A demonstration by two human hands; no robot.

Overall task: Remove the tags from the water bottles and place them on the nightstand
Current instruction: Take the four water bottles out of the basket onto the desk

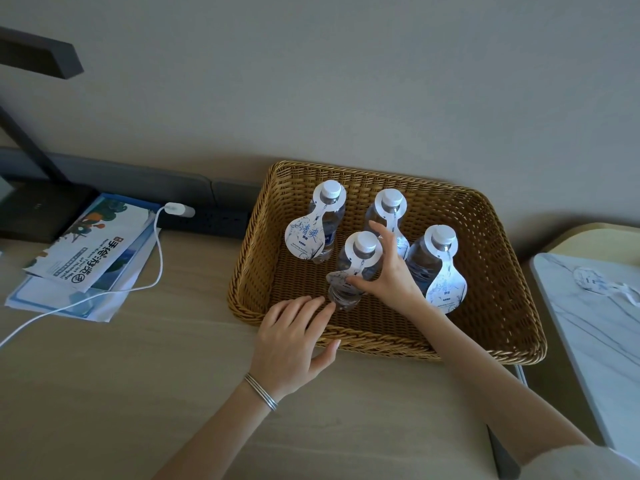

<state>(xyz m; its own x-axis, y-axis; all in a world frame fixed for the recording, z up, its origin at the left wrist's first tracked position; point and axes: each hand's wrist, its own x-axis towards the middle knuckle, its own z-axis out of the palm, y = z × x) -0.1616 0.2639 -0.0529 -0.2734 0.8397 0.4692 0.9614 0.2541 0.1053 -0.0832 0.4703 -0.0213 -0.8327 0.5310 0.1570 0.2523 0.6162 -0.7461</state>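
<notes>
One loose tag (595,284) is already on the nightstand (588,358) right of the basket (485,323), w/ 4 bottles inside still tagged; R hand (391,275) pinches the front tag (338,279), and L hand (294,337), fingers straight, touches the front bottle (346,298).

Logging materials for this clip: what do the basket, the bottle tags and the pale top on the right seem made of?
Basket: woven wicker or rattan-look strands, golden brown; could be plastic. Tags: thin white card, blue print, stiffly hanging. Pale top: white with grey veins, marble or marble-look.
</notes>
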